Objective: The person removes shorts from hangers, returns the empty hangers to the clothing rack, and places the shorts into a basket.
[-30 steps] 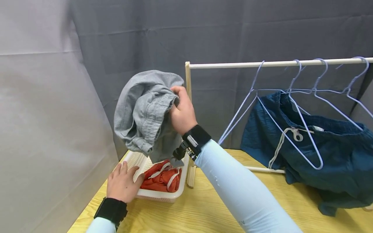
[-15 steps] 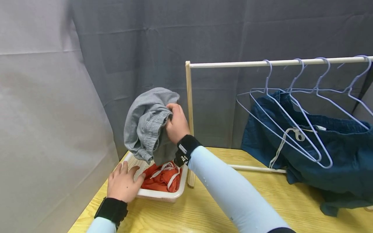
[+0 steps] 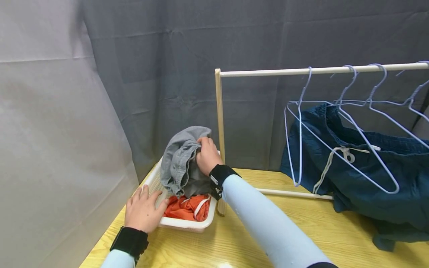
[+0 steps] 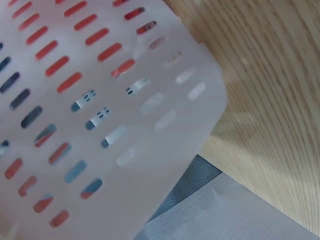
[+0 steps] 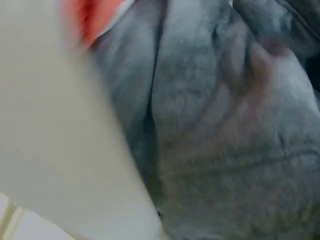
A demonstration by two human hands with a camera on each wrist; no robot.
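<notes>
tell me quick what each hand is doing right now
Left hand: open, fingers resting on the near rim of the white basket.
Right hand: grip closed on the grey garment, held over the basket.

The head view looks forward and down from above the tabletop (image 3: 301, 238), taking in basket (image 3: 187, 222) and rack (image 3: 219, 130). The left wrist view sits right against the basket (image 4: 110, 115) wall. The right wrist view, blurred, presses close to grey cloth (image 5: 225, 150), shared with the head view.
</notes>
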